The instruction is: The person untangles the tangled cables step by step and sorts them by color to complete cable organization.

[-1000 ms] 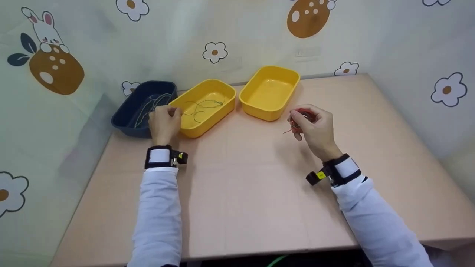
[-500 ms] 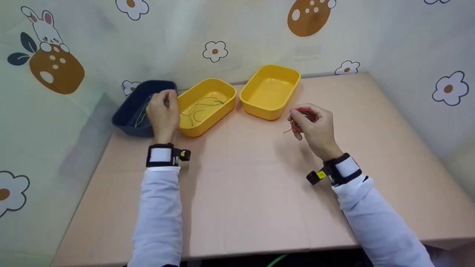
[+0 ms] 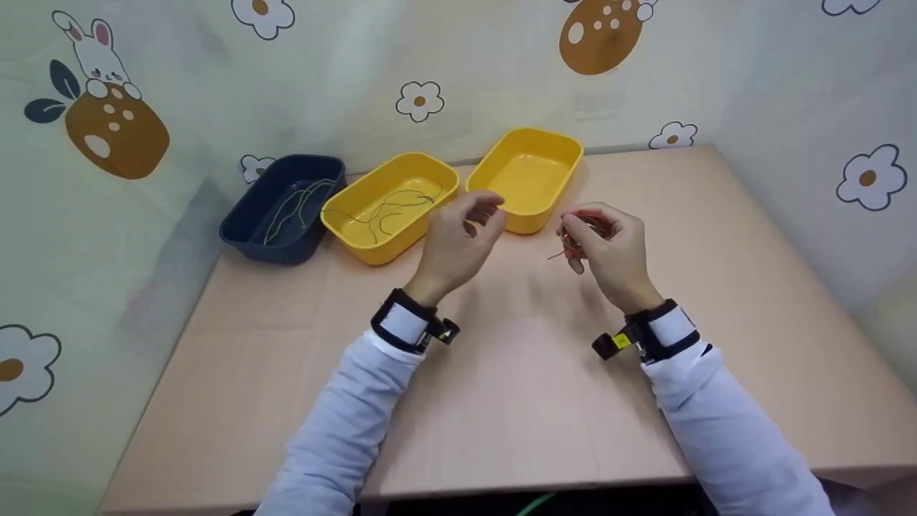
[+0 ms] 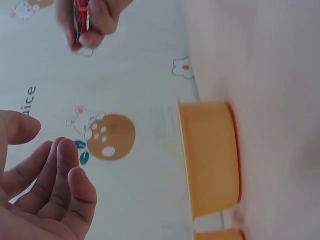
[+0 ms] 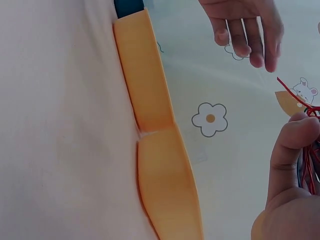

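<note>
My right hand [image 3: 609,247] grips a tangled bundle of thin string or wire [image 3: 589,228], mostly red with some green strands, above the right side of the table. A loose red end [image 5: 287,88] sticks out of the bundle toward my left hand. That left hand [image 3: 462,240] hangs in the air in front of the yellow boxes, its fingers loosely bent, thumb apart, with nothing in it. Thin green strands [image 3: 392,208] lie in the middle yellow box [image 3: 380,252]. More pale green strands [image 3: 283,211] lie in the dark blue box [image 3: 276,252], one running across to the middle box.
A second yellow box [image 3: 526,179] stands at the back, right of the middle one, with only its bare floor showing inside. All three boxes sit near the patterned wall [image 3: 487,64]. A pinkish cloth covers the table [image 3: 516,401].
My left hand has moved right, away from the blue box, and its fingers have loosened. The strands in the blue box show again. My right hand stays in place with the bundle.
</note>
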Demonstrator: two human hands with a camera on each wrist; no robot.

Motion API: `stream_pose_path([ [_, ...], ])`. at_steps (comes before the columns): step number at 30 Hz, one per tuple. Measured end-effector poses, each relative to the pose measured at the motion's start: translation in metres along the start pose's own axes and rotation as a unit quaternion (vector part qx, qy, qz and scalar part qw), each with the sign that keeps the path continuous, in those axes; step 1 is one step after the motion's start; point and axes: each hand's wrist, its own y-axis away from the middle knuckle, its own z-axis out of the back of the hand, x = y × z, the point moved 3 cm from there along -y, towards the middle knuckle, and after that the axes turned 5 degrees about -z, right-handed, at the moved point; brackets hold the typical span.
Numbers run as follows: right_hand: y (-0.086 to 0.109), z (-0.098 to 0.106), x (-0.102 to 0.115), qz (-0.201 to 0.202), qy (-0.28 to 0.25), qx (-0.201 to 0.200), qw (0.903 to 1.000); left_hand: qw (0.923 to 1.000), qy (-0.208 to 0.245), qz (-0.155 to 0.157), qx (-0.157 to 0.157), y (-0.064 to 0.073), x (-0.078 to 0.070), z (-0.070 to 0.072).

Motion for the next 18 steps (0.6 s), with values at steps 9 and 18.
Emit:
stream_pose_path([
  [9, 0.003, -0.006, 0.002, 0.013, -0.007, 0.023, 0.9996, 0.9945, 0.084, 0.041, 0.046, 0.014, -0.004, -0.033],
  [18, 0.005, -0.013, 0.003, 0.014, -0.008, 0.036, 0.9992, 0.9806, 0.167, 0.064, 0.081, 0.019, -0.004, -0.047],
])
